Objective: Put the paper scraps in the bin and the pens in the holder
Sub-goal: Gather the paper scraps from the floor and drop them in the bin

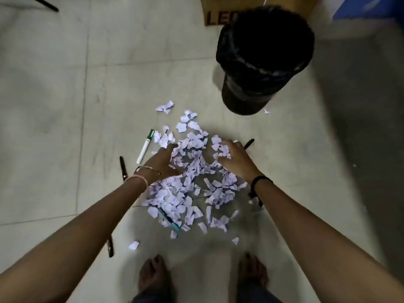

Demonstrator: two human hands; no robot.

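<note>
Fingers (172, 147) of the left hand (162, 160) lay spread and released on the left edge of the paper scraps (188, 182), grasping nothing that could be seen; fingers (225, 147) of the right hand (235, 159) curled loosely over scraps at the right edge, and whether they had pinched any was not clear. Nearest of all, two bare feet (153, 276) stood on the pale tiled floor (54, 127); just beyond them a lone scrap (133, 245) lay to the left, beside a dark pen (110, 248) partly hidden by the left forearm. A teal-tipped pen (169, 219) lay half buried in the near left part of the pile; the pile itself spread across the floor between the two forearms and thinned out towards the far side. The left wrist wore thin bangles (146, 169) and the right wrist a black band (260, 182). Left of the left hand another dark pen (122, 167) lay on the floor; a little farther, a white marker (145, 146) with a green cap lay just beside the scraps. A black pen (249, 143) poked out from behind the right hand. Farther still, to the right, stood the black bin (262, 62), lined with a dark bag, well apart from the hands, one scrap touching its base; behind it sat a cardboard box (218, 12). No holder was in view.
</note>
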